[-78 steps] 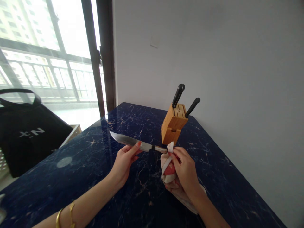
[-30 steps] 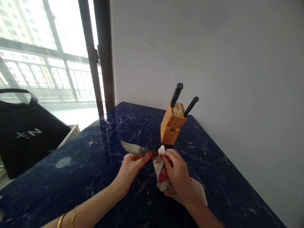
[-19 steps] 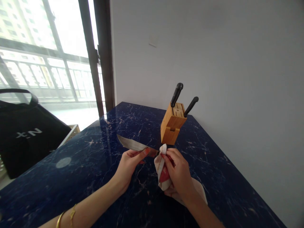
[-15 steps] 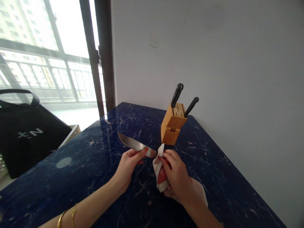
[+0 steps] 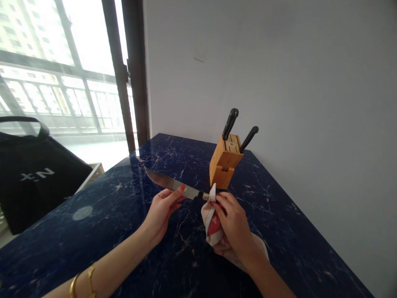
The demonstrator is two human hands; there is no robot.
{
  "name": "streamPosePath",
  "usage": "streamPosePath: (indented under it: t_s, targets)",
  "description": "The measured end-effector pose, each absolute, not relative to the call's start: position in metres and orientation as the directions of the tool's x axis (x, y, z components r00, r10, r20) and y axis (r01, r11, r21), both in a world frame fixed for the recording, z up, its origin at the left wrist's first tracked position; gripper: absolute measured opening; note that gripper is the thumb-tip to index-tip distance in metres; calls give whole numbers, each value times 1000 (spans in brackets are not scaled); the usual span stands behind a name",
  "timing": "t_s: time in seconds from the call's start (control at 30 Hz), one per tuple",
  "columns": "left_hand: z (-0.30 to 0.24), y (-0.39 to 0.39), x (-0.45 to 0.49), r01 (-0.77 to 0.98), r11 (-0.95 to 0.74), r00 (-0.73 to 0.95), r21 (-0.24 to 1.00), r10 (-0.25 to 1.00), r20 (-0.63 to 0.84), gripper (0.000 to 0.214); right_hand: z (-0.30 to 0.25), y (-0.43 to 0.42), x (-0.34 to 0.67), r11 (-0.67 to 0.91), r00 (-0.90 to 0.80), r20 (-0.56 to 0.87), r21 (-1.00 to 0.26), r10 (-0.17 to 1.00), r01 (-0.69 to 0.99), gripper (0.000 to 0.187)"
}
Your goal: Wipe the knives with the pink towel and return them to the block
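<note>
My left hand (image 5: 163, 211) pinches the blade of a kitchen knife (image 5: 166, 182) between thumb and fingers, with the tip pointing to the far left. The knife's dark handle end reaches toward my right hand (image 5: 235, 221). There my fingers are closed on a white and red cloth (image 5: 214, 227), which is wrapped around the handle and hides most of it. More of the cloth hangs under my right wrist down to the table. Just beyond my hands stands a wooden knife block (image 5: 221, 165). Two black-handled knives (image 5: 230, 124) stick up from its slots.
The dark blue marbled table (image 5: 118, 223) meets a pale wall (image 5: 294, 91) at the right. A black bag (image 5: 34, 178) stands left of the table, before a bright glass door and a balcony railing.
The knife and my left hand have shifted left. A dark part of the handle now shows beside the cloth, and my right hand has moved slightly to the right.
</note>
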State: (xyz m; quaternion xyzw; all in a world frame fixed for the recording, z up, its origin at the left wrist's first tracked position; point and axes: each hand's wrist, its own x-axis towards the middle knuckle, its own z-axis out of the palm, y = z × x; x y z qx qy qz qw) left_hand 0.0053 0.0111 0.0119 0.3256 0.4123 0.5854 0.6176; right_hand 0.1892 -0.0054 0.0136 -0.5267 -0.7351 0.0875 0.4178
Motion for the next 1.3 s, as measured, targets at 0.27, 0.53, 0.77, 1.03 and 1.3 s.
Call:
streamPosePath:
  t_s: [0.27,0.53,0.77,1.03,1.3]
  targets:
    - [13,17,-2,-487,85,-57,869,990,-128,25,14,-3,198,432,-65,525,-615,848,659,19]
    - [17,18,-6,-480,69,-63,875,992,-113,24,11,0,201,389,-37,461,-699,887,600,23]
    - [16,19,-9,-430,-1,-123,903,991,-58,28,8,1,204,349,7,427,-748,904,565,23]
    - [16,25,-15,-445,-104,-268,889,963,-21,26,0,8,208,326,27,419,-742,908,586,27]
    - [14,26,-15,-572,-58,-261,818,958,-115,23,-1,6,202,362,-53,397,-764,916,535,24]
